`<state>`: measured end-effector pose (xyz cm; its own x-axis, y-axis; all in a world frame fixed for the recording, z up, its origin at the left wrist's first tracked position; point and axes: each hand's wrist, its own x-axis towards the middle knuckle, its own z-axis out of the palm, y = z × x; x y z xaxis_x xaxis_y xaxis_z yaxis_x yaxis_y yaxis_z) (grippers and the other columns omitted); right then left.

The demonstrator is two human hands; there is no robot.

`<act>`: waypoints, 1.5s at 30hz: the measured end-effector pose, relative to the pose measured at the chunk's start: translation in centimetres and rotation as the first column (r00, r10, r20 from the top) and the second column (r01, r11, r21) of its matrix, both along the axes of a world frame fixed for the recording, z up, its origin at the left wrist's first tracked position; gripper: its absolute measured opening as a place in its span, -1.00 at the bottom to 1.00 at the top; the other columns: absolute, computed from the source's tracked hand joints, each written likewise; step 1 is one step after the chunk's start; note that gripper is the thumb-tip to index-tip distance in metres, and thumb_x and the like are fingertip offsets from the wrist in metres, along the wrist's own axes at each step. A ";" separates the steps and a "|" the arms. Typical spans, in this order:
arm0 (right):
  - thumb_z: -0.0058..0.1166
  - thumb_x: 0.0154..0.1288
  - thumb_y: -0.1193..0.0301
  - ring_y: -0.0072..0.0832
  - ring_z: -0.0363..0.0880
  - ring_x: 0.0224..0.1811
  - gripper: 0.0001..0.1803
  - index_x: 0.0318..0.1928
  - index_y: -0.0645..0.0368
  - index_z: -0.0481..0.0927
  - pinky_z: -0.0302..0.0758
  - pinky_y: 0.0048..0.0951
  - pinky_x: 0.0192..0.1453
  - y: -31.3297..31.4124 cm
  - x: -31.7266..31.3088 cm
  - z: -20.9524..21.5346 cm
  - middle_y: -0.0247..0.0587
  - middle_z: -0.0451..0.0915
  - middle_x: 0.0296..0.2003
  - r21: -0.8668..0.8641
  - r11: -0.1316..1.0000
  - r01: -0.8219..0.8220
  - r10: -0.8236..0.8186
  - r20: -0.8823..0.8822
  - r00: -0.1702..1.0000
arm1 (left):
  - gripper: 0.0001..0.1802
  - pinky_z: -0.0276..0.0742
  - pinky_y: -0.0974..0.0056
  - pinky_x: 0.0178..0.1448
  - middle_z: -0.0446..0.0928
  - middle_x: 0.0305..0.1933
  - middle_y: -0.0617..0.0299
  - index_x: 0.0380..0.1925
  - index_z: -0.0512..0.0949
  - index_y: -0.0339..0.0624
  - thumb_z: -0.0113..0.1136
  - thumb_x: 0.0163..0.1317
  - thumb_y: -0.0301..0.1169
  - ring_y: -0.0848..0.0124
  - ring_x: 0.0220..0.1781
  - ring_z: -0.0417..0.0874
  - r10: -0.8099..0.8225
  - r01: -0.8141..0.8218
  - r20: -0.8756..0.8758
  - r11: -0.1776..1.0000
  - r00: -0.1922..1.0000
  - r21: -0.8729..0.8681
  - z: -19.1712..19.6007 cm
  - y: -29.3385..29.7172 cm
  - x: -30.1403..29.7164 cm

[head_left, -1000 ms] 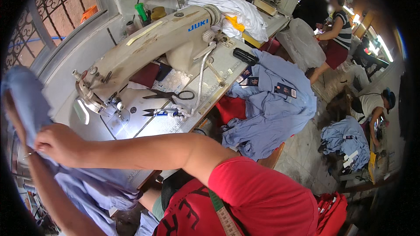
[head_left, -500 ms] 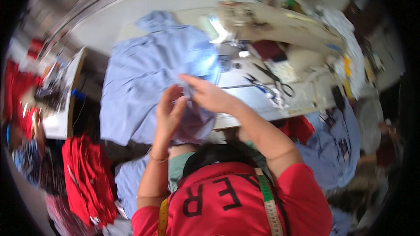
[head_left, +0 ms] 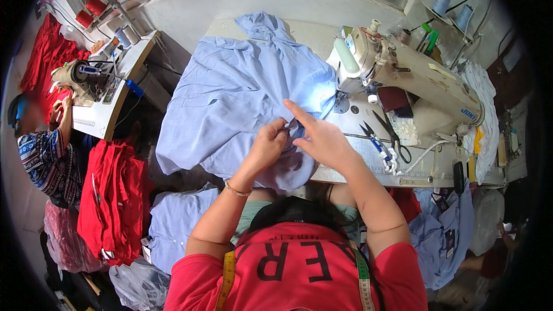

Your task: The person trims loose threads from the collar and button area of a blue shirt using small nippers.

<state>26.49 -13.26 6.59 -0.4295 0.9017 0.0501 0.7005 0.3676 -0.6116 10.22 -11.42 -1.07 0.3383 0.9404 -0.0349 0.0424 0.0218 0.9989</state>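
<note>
The blue shirt (head_left: 230, 98) lies spread over the left part of my desk (head_left: 368, 161), its near edge hanging off toward me. My left hand (head_left: 268, 144) pinches a fold of the shirt near its right lower edge, grip closed on the cloth. My right hand (head_left: 322, 138) meets it from the right, thumb and fingers closed on the same fold, forefinger stretched out over the cloth toward the far side. The two hands touch.

Just right of the shirt stands the sewing machine (head_left: 415, 80), cream, its head over the cloth's right edge, a lamp shining on the fabric there. Scissors (head_left: 391, 135) lie open on the desk before the machine, near my right hand. Thread cones (head_left: 452, 8) stand behind the machine. White cloth (head_left: 481, 98) is heaped at the machine's right end.

A yellow tape measure (head_left: 228, 279) hangs round my neck over my red top. More blue shirts (head_left: 173, 230) lie below the desk on my left, a red pile (head_left: 112, 196) beside them. At far left a person (head_left: 43, 150) sits at a second machine (head_left: 80, 75).
</note>
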 end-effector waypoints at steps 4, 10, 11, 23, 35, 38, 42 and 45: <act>-0.10 0.16 0.57 0.02 0.44 0.03 -0.33 0.31 -0.05 0.13 0.41 -0.14 0.05 1.3 1.0 -0.9 0.08 0.46 0.02 -0.008 1.000 -0.015 0.013 -0.229 0.973 | -0.85 0.17 0.53 -0.41 0.28 -0.49 0.51 -0.22 0.44 -0.27 0.01 0.31 -0.41 0.69 -0.44 0.22 0.066 -0.069 0.090 0.997 0.994 0.031 0.8 -0.6 -0.4; -0.10 0.17 0.58 -0.07 0.46 0.02 -0.45 0.22 0.10 0.26 0.39 -0.21 0.10 1.9 0.0 -2.0 0.00 0.51 -0.05 0.029 0.999 -0.019 0.027 -0.300 0.954 | -0.80 0.23 0.54 -0.38 0.37 -0.44 0.50 -0.21 0.48 -0.26 0.05 0.32 -0.33 0.69 -0.41 0.30 0.081 -0.084 0.111 0.996 0.991 0.025 0.0 -0.7 -1.3; -0.08 0.17 0.58 -0.10 0.48 0.00 -0.45 0.21 0.11 0.27 0.39 -0.23 0.10 1.9 -0.3 -2.0 -0.02 0.52 -0.07 -0.001 1.000 -0.009 0.008 -0.326 0.945 | -0.79 0.24 0.54 -0.37 0.38 -0.43 0.50 -0.21 0.49 -0.26 0.05 0.32 -0.32 0.69 -0.40 0.31 0.081 -0.080 0.173 0.997 0.982 -0.015 -0.3 -0.7 -1.3; 0.00 0.02 0.66 -0.12 0.47 -0.05 -0.60 -0.05 0.23 0.43 0.41 -0.25 0.06 -0.2 4.1 -4.3 -0.02 0.50 -0.12 0.317 0.937 0.149 -0.134 -0.070 0.989 | -0.77 0.18 0.58 -0.32 0.37 -0.43 0.54 -0.22 0.52 -0.26 0.06 0.31 -0.30 0.72 -0.40 0.26 0.072 -0.031 0.323 0.991 0.944 -0.132 -0.6 -0.3 -1.0; -0.16 0.15 0.61 0.00 0.46 -0.08 -0.63 0.01 0.29 0.42 0.40 -0.13 0.02 -3.7 14.7 -6.0 0.07 0.46 -0.12 0.285 0.867 0.408 -0.492 0.368 0.789 | -0.81 0.30 0.52 -0.20 0.49 -0.39 0.41 -0.30 0.55 -0.30 0.09 0.28 -0.36 0.64 -0.35 0.40 0.034 -0.004 0.264 0.994 0.964 -0.113 -0.4 1.3 0.0; -0.15 0.22 0.54 -0.02 0.51 -0.16 -0.69 0.00 0.26 0.42 0.42 -0.14 -0.08 -3.5 14.8 -6.2 0.06 0.52 -0.21 0.276 0.877 0.393 -0.458 0.235 0.857 | -0.81 0.29 0.52 -0.21 0.47 -0.41 0.42 -0.33 0.55 -0.28 0.08 0.29 -0.36 0.65 -0.35 0.39 -0.006 0.040 0.288 0.993 0.958 -0.113 -0.7 1.8 0.3; -0.17 0.28 0.49 -0.10 0.57 -0.24 -0.75 -0.04 0.20 0.44 0.45 -0.20 -0.19 -3.2 10.6 -4.9 0.03 0.56 -0.30 0.030 0.926 0.378 -0.374 -0.086 0.923 | -0.82 0.27 0.54 -0.22 0.46 -0.43 0.44 -0.35 0.55 -0.25 0.07 0.29 -0.36 0.66 -0.36 0.38 -0.044 0.100 0.335 0.983 0.941 -0.152 -0.9 2.0 0.5; -0.09 0.27 0.43 -0.16 0.59 -0.31 -0.78 -0.09 0.17 0.48 0.46 -0.27 -0.25 -2.6 6.2 -3.1 -0.03 0.58 -0.37 0.004 0.969 0.249 -0.240 -0.251 0.938 | -0.82 0.25 0.55 -0.24 0.44 -0.44 0.46 -0.34 0.55 -0.23 0.07 0.29 -0.35 0.68 -0.37 0.35 -0.022 0.082 0.325 0.982 0.945 -0.172 -1.0 1.9 0.6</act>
<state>32.70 -15.81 3.45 -0.1662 0.9731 0.1597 0.6003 0.2283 -0.7665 10.85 -9.50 -2.10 0.4081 0.9090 -0.0846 -0.2731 0.2100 0.9388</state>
